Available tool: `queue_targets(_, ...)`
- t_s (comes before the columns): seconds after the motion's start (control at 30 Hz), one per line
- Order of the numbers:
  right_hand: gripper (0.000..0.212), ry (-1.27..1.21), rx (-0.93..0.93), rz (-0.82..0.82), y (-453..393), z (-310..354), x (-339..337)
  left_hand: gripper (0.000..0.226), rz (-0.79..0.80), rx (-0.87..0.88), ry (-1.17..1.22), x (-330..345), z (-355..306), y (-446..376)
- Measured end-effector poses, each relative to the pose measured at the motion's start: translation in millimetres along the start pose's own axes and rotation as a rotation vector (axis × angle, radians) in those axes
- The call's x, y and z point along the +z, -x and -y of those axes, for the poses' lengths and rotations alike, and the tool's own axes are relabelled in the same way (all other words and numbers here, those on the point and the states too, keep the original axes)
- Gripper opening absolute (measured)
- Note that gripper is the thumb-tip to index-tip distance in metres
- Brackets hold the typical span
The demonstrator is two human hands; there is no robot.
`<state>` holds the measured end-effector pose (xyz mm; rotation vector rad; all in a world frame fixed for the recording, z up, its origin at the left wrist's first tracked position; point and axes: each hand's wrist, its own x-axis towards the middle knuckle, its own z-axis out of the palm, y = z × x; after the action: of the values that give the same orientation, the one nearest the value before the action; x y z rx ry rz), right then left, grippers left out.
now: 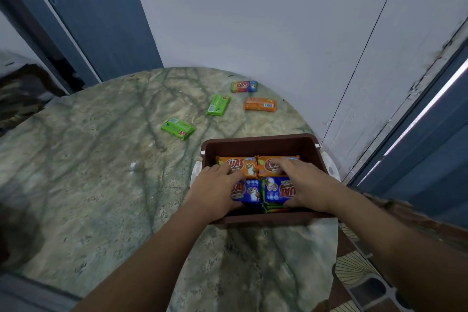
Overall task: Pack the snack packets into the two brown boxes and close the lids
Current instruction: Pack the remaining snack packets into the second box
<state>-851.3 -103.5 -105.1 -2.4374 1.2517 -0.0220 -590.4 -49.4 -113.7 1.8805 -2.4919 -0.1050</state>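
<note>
An open brown box (258,143) stands at the right side of a round marble table. Inside lie two orange packets (249,164) at the far side and two blue packets (249,192) nearer me, with more packets stacked beneath. My left hand (215,185) rests flat on the left orange and blue packets. My right hand (304,185) presses down on the right orange and blue packets. Loose on the table beyond the box lie two green packets (178,129), (218,104), an orange packet (260,104) and a multicoloured packet (244,86). Only one brown box is visible.
A white lid or plate (331,166) shows under the box at its sides. The table (101,159) meets a white wall at the back and right. A blue door stands at the left; patterned floor shows at the lower right.
</note>
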Motion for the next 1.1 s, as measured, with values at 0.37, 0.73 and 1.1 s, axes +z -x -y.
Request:
queue_targets(0.37, 0.08, 0.216, -0.027, 0.011, -4, 0, 2, 0.062, 0.001, 0.0, 0.02, 1, 1, 0)
queue_targets(0.73, 0.079, -0.161, 0.049, -0.142, 4, 14, -7, 0.064, -0.002, 0.011, 0.0, 1, 1, -1)
queue_targets(1.1, 0.049, -0.239, 0.493, -0.317, -3, 23, -16, 0.064, 0.004, 0.001, 0.004, 1, 0, -1)
